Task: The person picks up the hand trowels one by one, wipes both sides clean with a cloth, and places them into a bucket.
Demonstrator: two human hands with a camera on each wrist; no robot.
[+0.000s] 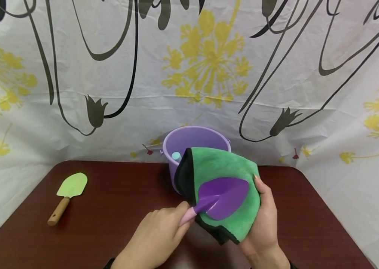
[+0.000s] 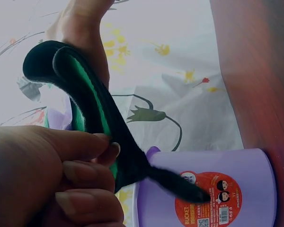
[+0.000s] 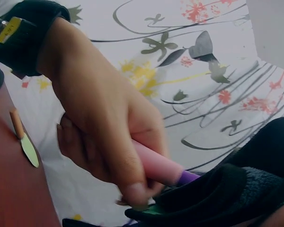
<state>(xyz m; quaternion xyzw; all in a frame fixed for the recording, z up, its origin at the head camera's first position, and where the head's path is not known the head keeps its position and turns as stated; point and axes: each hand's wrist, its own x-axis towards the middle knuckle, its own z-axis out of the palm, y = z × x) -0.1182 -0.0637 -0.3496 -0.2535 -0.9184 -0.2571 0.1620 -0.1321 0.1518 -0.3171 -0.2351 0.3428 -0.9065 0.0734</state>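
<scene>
The purple trowel (image 1: 223, 198) is raised above the desk (image 1: 115, 194), its blade against the green face of the black-edged cloth (image 1: 224, 162). The fingers of the left hand (image 1: 157, 233) are curled round the trowel's pink handle. The right hand (image 1: 265, 220) holds the cloth from its right side: thumb tip at the front edge, remaining fingers hidden behind, their exact closure not visible to me. Directly beyond the cloth, and partly covered by it, stands an upright lilac bucket (image 1: 196, 138) with a red label (image 2: 187, 215). A light-blue item (image 1: 176, 156) shows inside the rim. A green-bladed trowel (image 1: 71, 185), wooden handle toward the person, lies at the desk's left. A flower-patterned sheet (image 1: 156, 123) hangs behind.
</scene>
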